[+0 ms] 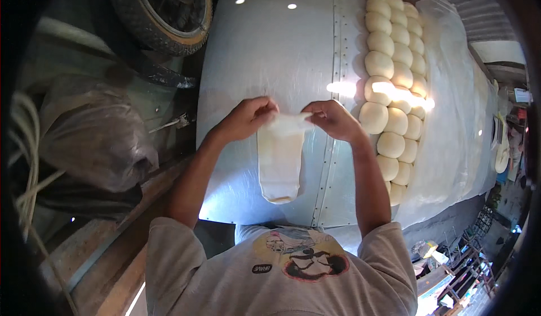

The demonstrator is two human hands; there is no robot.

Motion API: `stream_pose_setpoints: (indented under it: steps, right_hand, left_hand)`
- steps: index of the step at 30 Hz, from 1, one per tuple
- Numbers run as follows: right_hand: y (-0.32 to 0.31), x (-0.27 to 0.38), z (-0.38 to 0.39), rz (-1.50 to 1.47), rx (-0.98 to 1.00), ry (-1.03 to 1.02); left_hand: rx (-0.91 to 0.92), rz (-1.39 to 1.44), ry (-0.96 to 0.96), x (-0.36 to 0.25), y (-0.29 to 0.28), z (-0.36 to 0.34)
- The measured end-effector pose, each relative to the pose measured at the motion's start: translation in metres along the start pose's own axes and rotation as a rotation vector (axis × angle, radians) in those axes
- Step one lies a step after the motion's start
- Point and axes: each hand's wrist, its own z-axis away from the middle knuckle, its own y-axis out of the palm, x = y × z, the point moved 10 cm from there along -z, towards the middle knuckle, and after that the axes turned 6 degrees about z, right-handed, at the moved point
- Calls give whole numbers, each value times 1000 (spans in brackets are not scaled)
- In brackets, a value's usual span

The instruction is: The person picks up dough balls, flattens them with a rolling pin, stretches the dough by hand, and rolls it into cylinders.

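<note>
A long flat sheet of pale dough (280,161) lies on the metal-topped table, its near end rounded and close to the table's front edge. My left hand (251,118) pinches the far left corner of the sheet between thumb and fingers. At the far right corner, my right hand (333,119) grips the dough the same way. The far edge between both hands looks lifted and slightly blurred. To the right, several round dough balls (379,65) sit packed in rows, the closest just beyond my right hand.
The metal table (265,51) has a riveted seam (322,186) right of the dough sheet. Clear plastic sheeting (451,119) covers the table's right side. A wheel with a tyre (169,17) stands at the far left, above a plastic-wrapped bundle (93,136).
</note>
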Motion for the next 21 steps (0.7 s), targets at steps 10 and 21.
stream_pose_setpoints:
  steps: [10,21]
  right_hand:
    - [-51,217,94,90,23,-316]
    - [128,-50,141,1122,-685,-21]
  left_hand:
    - [-152,-52,163,-240,-32,100]
    - [-383,-1133,-9,47,108,146]
